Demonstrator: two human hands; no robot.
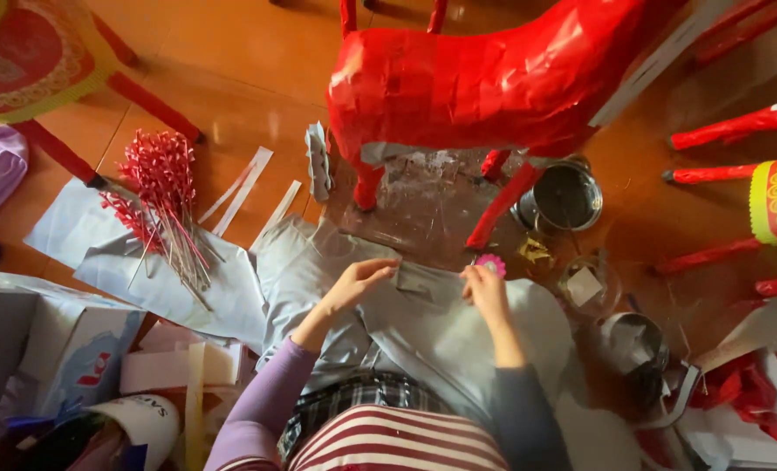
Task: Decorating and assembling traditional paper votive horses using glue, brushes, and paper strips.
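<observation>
I look down at a crumpled grey sheet of paper [423,336] spread over my lap and the floor. My left hand [358,281] rests on its upper fold, fingers pinching the paper edge. My right hand [486,290] pinches a small pink paper flower [491,263] at the sheet's top edge. Just beyond my hands stands a red paper-covered animal figure [484,78] on thin red legs.
A bundle of sticks with red curled paper tips [163,196] lies at left on more grey paper. A metal pot [567,199], a small glass cup [587,286] and another metal container [634,344] sit at right. Boxes and paper scraps [74,349] crowd bottom left; red scraps [742,388] bottom right.
</observation>
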